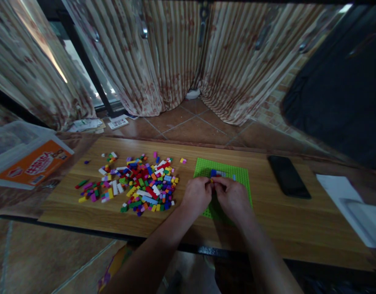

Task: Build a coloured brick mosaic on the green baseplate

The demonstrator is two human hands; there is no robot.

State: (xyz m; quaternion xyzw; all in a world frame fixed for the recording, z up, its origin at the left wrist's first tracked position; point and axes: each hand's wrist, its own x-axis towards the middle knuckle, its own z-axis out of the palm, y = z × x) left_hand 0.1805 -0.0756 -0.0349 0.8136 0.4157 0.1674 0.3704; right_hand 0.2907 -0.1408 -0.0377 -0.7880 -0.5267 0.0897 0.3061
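Over the green studded baseplate point(243, 173), both of my hands meet with their fingertips pinched together. My left hand point(196, 192) comes in from the left and my right hand point(233, 197) from the right. A small yellow toy brick point(211, 180) shows between the fingertips, mostly covered by them. Just beyond the fingers, a blue brick point(213, 172) and a grey brick point(221, 173) sit on the baseplate. A light blue brick point(234, 177) is partly visible beside my right hand. My fingers hide the rest of the plate's middle.
A wide pile of mixed toy bricks point(145, 183) spreads over the left of the wooden table point(282, 228). One yellow-and-pink piece point(183, 161) lies apart. A black phone point(288, 176) and white paper point(341, 200) lie right; a clear box with an orange label point(35, 163) stands left.
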